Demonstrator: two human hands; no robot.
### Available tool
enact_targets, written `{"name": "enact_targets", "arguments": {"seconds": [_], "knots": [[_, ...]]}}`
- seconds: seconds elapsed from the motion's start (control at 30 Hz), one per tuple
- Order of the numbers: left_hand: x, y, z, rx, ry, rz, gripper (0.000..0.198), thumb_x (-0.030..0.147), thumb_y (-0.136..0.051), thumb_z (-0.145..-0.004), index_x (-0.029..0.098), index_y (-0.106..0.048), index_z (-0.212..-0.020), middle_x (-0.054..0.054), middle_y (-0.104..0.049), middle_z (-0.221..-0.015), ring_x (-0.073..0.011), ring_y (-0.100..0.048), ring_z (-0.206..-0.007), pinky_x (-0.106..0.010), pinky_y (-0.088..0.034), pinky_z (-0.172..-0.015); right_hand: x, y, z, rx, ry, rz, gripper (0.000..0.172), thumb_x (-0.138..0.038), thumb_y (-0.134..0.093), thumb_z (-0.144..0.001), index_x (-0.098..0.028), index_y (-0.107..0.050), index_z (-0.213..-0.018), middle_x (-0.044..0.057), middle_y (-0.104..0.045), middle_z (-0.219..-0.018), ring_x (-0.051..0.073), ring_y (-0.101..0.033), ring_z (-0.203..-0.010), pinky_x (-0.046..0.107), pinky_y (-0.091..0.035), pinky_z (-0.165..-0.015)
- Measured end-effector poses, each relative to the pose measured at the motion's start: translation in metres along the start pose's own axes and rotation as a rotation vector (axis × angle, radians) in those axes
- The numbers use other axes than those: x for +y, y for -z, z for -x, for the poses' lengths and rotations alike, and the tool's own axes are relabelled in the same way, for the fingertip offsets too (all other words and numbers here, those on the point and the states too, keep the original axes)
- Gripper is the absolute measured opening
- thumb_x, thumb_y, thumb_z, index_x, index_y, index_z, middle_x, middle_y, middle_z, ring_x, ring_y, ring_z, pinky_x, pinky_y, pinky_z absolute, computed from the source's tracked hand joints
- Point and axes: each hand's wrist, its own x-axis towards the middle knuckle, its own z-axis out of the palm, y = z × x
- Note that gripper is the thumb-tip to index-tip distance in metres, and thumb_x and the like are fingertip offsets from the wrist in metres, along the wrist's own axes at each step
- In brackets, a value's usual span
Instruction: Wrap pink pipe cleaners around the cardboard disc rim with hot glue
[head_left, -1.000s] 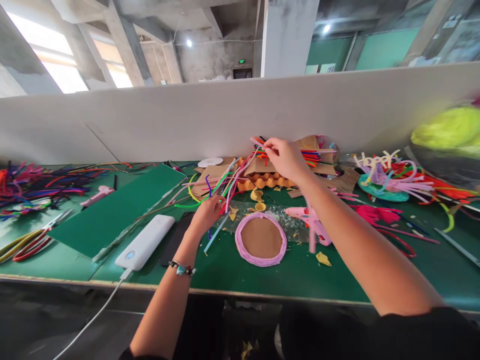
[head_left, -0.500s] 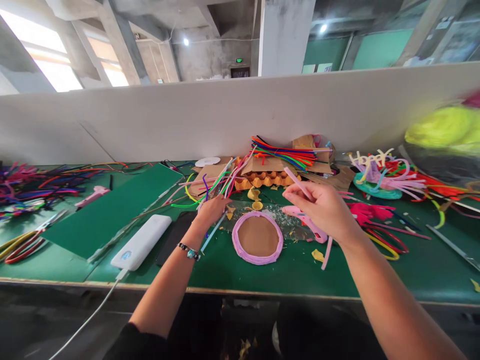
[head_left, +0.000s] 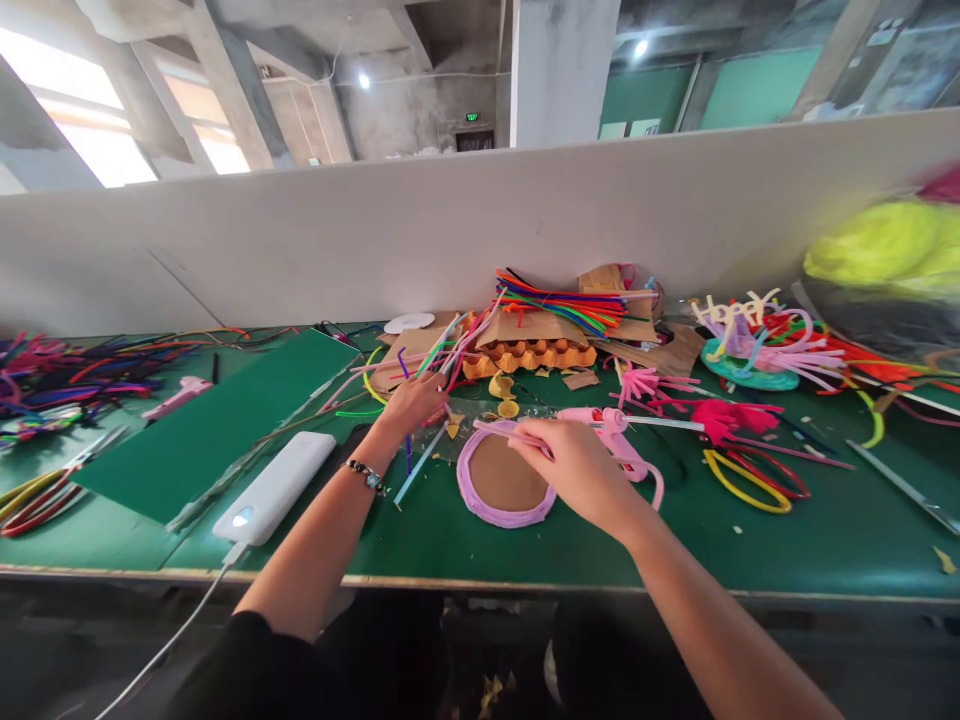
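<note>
A brown cardboard disc [head_left: 504, 478] edged with a pink fuzzy ring [head_left: 480, 511] lies flat in front of me. Over its right side, my right hand [head_left: 577, 468] pinches a pink pipe cleaner [head_left: 498, 428], whose end points left above the ring. My left hand [head_left: 415, 405] is curled on a loose bunch of coloured pipe cleaners [head_left: 466, 352]; its fingertips are partly hidden. Beneath that hand lies a pale blue pipe cleaner [head_left: 420, 468]. A pink glue gun [head_left: 613, 424] with a whitish glue stick [head_left: 664, 424] lies just behind my right hand.
At left are a white power bank [head_left: 274, 488], a green board [head_left: 225, 425] and scissors [head_left: 60, 480]. An orange egg tray [head_left: 536, 355] and a pipe cleaner bundle [head_left: 559, 303] stand behind. At right is a decorated piece [head_left: 750, 360]. A white partition [head_left: 375, 240] runs along the back.
My right hand has moved left and down, bringing the pink pipe cleaner over the disc and uncovering the glue gun. My left hand has shifted slightly up and left among the pipe cleaners.
</note>
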Motion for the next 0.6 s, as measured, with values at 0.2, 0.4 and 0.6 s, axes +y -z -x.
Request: {"name": "enact_targets", "arguments": {"seconds": [0.2, 0.4, 0.6], "knots": [[0.006, 0.031, -0.003, 0.192, -0.025, 0.019, 0.028, 0.018, -0.038, -0.088, 0.020, -0.062, -0.102, -0.007, -0.058, -0.116, -0.0184, -0.050, -0.109, -0.032, -0.040, -0.090, -0.004, -0.003, -0.018, 0.076, -0.039, 0.153, 0.021, -0.028, -0.042, -0.085, -0.019, -0.060, -0.079, 0.004, -0.064, -0.077, 0.014, -0.056, -0.070, 0.023, -0.032, -0.056], [0.019, 0.039, 0.001, 0.234, -0.140, 0.228, 0.024, 0.012, -0.044, -0.083, 0.021, -0.064, -0.094, -0.007, -0.061, -0.113, -0.0212, -0.049, -0.111, -0.039, -0.036, -0.093, -0.005, -0.001, -0.022, 0.080, -0.026, 0.208, 0.027, -0.025, -0.036, -0.088, -0.018, -0.060, -0.078, 0.005, -0.063, -0.079, 0.015, -0.056, -0.074, 0.024, -0.031, -0.059], [-0.010, 0.004, 0.010, 0.182, 0.140, 0.618, 0.011, 0.012, -0.060, -0.063, 0.021, -0.066, -0.063, -0.004, -0.067, -0.091, -0.0213, -0.058, -0.097, -0.040, -0.036, -0.096, 0.010, 0.009, -0.014, 0.078, -0.042, 0.186, 0.021, -0.022, -0.042, -0.084, -0.020, -0.058, -0.070, 0.001, -0.062, -0.072, 0.013, -0.054, -0.065, 0.023, -0.030, -0.054]]}}
